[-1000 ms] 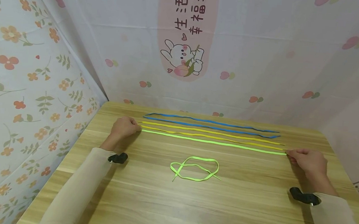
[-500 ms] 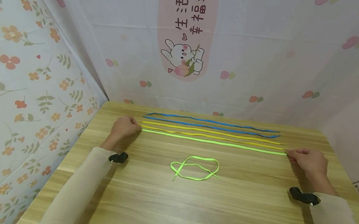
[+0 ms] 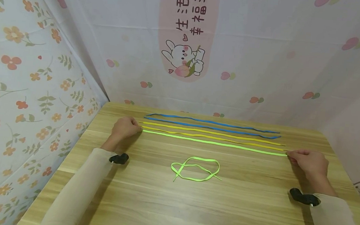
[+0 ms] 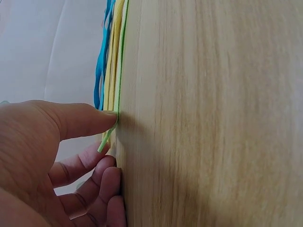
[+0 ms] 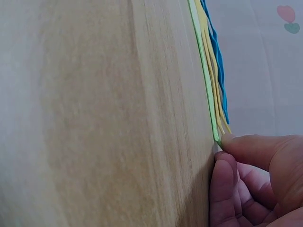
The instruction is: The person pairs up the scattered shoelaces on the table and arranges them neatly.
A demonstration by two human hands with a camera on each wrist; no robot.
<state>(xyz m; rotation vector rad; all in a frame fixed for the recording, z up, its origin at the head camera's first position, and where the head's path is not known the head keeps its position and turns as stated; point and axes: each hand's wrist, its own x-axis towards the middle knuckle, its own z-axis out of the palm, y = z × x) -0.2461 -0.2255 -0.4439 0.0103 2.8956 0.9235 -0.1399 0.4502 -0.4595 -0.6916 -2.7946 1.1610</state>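
A neon green shoelace (image 3: 213,142) lies stretched straight across the table between both hands. My left hand (image 3: 125,127) pinches its left end; the lace's tip (image 4: 103,143) sticks out below the thumb in the left wrist view. At the other end, the thumb and fingers of my right hand (image 3: 311,163) pinch the lace, as the right wrist view shows, with its very tip hidden. Just behind it run two yellow shoelaces (image 3: 213,133), and beyond those two blue shoelaces (image 3: 212,121), roughly parallel. A second neon green shoelace (image 3: 205,160) lies loosely looped nearer the front.
The wooden table (image 3: 173,209) ends at the back against a white curtain (image 3: 128,46) printed with tulips and a rabbit. Another curtain (image 3: 16,122), with orange flowers, hangs along the left side. Black wrist cameras (image 3: 304,197) sit at both sleeves.
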